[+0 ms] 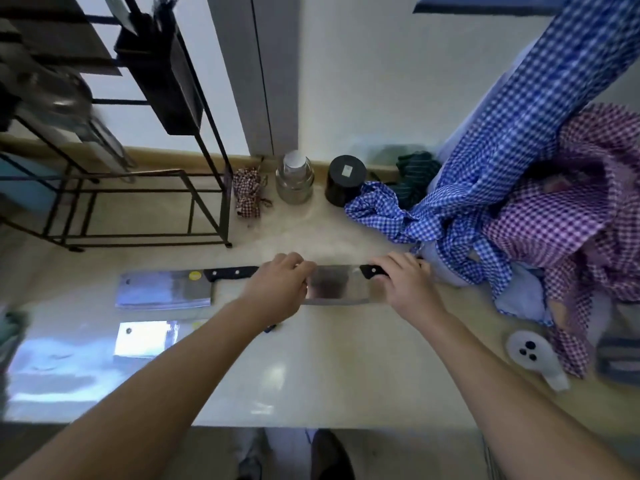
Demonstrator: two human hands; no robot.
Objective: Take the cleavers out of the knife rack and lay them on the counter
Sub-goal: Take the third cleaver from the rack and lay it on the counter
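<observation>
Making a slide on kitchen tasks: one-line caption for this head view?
Both hands, left hand and right hand, set a cleaver on the counter beside another cleaver.

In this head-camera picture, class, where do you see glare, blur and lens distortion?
Head view: glare whitens the nearest cleaver and the counter by it; the pot at the left edge is blurred; the wide lens splays the rack and wall lines outward.

No writing is showing clearly enough to read. A yellow sticker is sitting on the left cleaver near its handle, and a pale label is sitting on top of the black canister, but both are appearing blurred and too small to make out.
</observation>
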